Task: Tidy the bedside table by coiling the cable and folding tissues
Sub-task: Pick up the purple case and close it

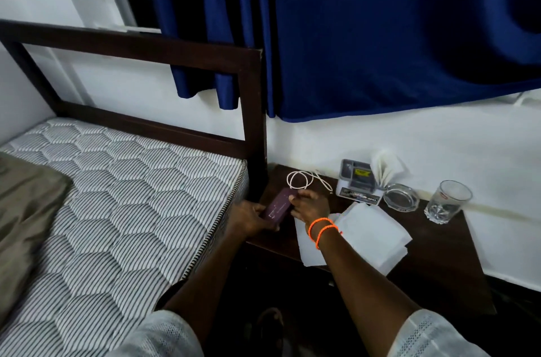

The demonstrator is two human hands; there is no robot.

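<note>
Nearest the camera, two forearms in pale knit sleeves are reaching forward over the gap between the mattress [123,195] and the dark wooden bench [433,263]. The left hand [248,217] is gripping the near end of a dark purple power bank [278,207], fingers curled under it. The right hand [310,206], wearing two orange wristbands [322,229], is pinching the far end of the same power bank with its fingertips; the device is lying tilted at the bench's left edge, just beside the bed frame.

Directly right of the right wrist, a loose stack of white tissues [369,235] is lying unfolded on the bench, its sheets overlapping askew and one corner overhanging the front edge.

Beyond the hands, the white cable [300,179] is sitting in a round coil near the back left corner of the bench, with a loose tail trailing right toward a grey tissue holder [355,181]. That holder is carrying upright folded tissues at its right side. A clear glass ashtray [401,197] is standing just beside it, and a drinking glass [449,201] is standing further right.

A blue curtain [380,34] is hanging above against the white wall.
</note>
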